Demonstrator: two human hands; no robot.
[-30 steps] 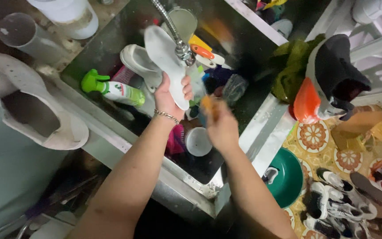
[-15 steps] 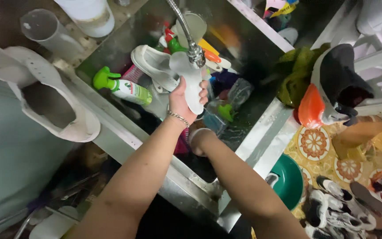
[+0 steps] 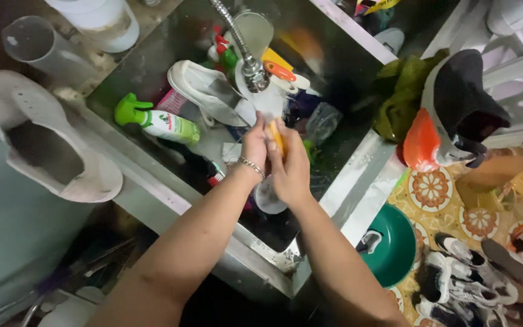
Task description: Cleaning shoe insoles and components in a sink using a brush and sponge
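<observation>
Both hands are together over the stainless-steel sink (image 3: 152, 54), just below the chrome tap (image 3: 246, 57). The left hand (image 3: 253, 145), with a thin bracelet at its wrist, is closed around the lower end of a pale white shoe (image 3: 266, 100) that stands upright under the tap spout. The right hand (image 3: 290, 166) presses against the left one and grips a small orange brush (image 3: 277, 138) between them, its orange edge showing along the fingers; the bristles are hidden, so whether they touch the shoe cannot be told.

Just left of the hands, a second white shoe (image 3: 204, 91) lies on its side in the sink, and farther left a green-capped white spray bottle (image 3: 155, 121) lies flat. Beyond the hands, behind the tap, bright plastic bits of red, green and orange are crowded together. Just below the hands, a small white round cup (image 3: 269, 200) sits in the sink.

Well left of the hands, a large white shoe (image 3: 43, 151) lies with its opening up on the grey worktop (image 3: 7, 236), with a clear plastic cup (image 3: 34, 45) above it. To the right of the hands, past the sink rim, a black, white and orange sneaker (image 3: 455, 109) rests beside an olive-green cloth (image 3: 404, 94). Lower right, a green round basin (image 3: 394, 245) stands on the patterned floor (image 3: 431, 188) near several scattered shoes.
</observation>
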